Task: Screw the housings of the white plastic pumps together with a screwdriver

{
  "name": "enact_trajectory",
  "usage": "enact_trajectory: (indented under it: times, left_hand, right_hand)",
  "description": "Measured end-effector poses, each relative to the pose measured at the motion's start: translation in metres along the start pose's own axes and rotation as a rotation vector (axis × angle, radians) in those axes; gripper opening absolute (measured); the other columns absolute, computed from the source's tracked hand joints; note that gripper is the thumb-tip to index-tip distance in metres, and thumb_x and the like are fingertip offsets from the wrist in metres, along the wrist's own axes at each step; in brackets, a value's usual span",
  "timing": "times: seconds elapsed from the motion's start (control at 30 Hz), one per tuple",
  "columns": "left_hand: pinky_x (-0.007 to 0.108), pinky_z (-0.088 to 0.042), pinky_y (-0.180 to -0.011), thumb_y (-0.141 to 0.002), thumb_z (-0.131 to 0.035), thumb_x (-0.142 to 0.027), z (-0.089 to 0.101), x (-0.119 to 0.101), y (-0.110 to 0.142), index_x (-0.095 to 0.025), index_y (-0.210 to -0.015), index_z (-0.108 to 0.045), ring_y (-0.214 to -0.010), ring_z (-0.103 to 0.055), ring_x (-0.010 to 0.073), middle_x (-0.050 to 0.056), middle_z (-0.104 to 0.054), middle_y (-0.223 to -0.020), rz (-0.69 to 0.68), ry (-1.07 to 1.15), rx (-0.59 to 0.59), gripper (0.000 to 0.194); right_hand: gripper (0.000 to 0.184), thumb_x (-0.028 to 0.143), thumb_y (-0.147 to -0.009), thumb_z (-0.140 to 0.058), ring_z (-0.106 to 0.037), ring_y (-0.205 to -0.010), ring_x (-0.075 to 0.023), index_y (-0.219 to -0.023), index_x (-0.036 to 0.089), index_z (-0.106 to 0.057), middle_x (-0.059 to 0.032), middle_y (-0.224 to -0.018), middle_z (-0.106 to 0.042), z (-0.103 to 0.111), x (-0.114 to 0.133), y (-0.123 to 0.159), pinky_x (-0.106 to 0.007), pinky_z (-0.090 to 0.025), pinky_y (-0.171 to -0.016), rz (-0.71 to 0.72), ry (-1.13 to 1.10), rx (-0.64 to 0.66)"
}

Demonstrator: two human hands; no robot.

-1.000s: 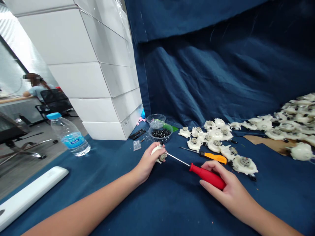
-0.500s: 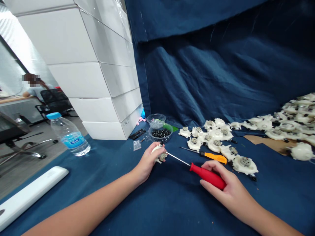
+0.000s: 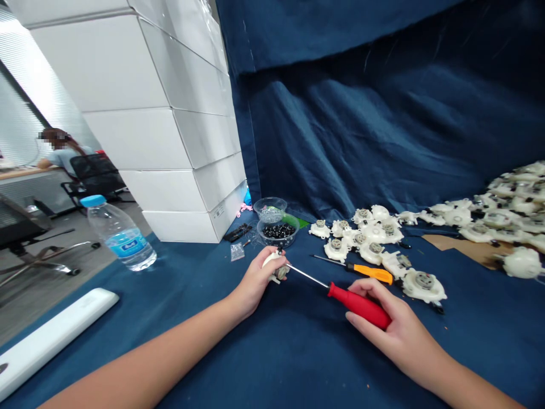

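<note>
Near the middle of the blue cloth, my left hand (image 3: 254, 279) is closed around a small white plastic motor unit (image 3: 279, 272) with a black piece on top. My fingers cover part of it. My right hand (image 3: 392, 321) grips a screwdriver (image 3: 361, 304) by its red handle. The metal shaft points up and left, and its tip meets the motor unit by my left fingers; whether it sits in a screw cannot be made out. Beyond my right hand lies a second screwdriver (image 3: 369, 273) with an orange handle, beside several similar white motor units (image 3: 423, 284).
Two clear tubs stand behind my left hand: one of black parts (image 3: 279, 232), one of small metal pieces (image 3: 271, 213). White boxes (image 3: 179, 182) rise at the left, near a water bottle (image 3: 121, 233) and a long white object (image 3: 59, 338). A person (image 3: 62, 147) sits far left.
Both hands, the screwdriver and the motor unit stay practically where they were. In the background, the seated person has shifted slightly.
</note>
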State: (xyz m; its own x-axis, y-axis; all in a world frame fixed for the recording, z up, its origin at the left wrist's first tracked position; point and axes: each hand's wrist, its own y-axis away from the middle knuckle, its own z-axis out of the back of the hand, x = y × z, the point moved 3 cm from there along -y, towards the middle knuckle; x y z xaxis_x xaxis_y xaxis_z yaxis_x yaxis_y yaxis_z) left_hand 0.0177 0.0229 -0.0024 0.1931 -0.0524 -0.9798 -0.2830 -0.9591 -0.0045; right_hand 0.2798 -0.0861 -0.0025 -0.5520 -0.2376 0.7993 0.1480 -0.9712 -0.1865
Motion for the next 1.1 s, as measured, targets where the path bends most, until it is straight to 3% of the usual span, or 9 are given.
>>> enact_trajectory:
  times: [1.1]
  left_hand:
    - [0.028, -0.052, -0.075, -0.085, -0.078, -0.039, 0.0013, 0.0005, 0.0002, -0.02, -0.104, -0.061, -0.087, -0.063, 0.0183, 0.004, -0.069, -0.093, 0.006, 0.031, -0.017, 0.032]
  right_hand:
    - [0.021, 0.039, -0.098, -0.061, -0.068, -0.097, -0.0217, -0.115, 0.029, -0.056, -0.0034, -0.117, -0.068, 0.0004, -0.0007, 0.0006, -0.035, -0.052, -0.088, -0.008, -0.01, 0.001]
